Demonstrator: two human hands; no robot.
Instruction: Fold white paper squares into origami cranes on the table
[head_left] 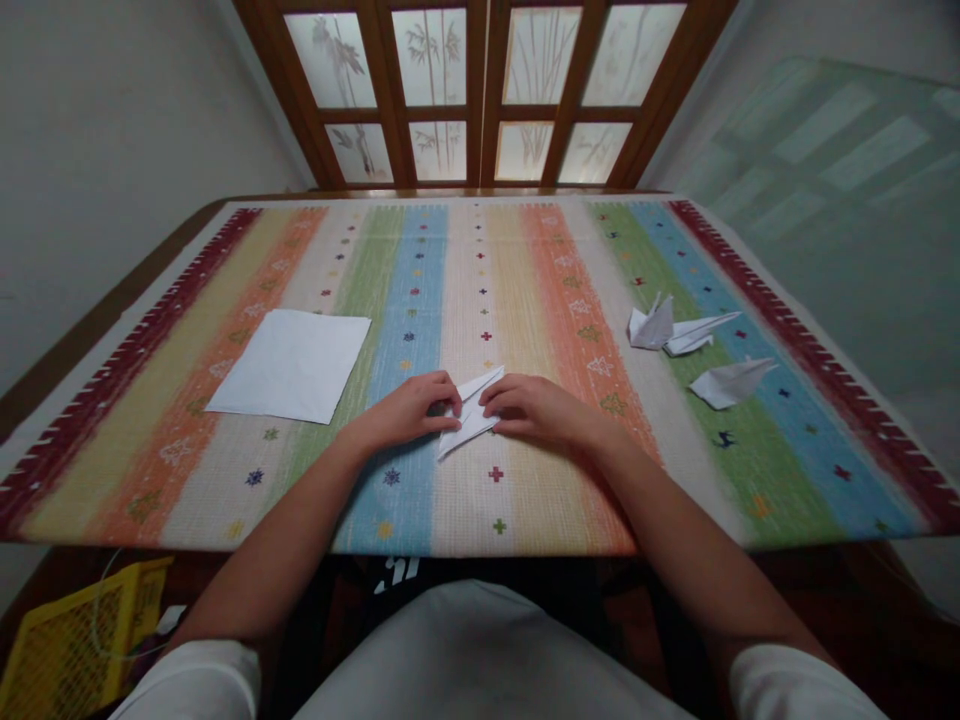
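A piece of folded white origami paper [471,412] lies at the middle of the table's near half, its pointed ends slanting up right and down left. On its left side, my left hand [417,405] is closed on the edge, thumb and fingers pinching it. From the right, my right hand [536,408] grips the other edge with bent fingers. The fingertips hide parts of the folds. Left of my hands rests a stack of square white paper [291,365]. Finished-looking paper cranes, one of them [731,383] nearest me, stand off to the right.
A striped tablecloth [457,510] covers the table. Two more paper cranes [651,325] sit close together at the right. Below the table's left edge is a yellow plastic basket [67,635]. Wooden doors [480,110] with glass panes stand behind the far edge.
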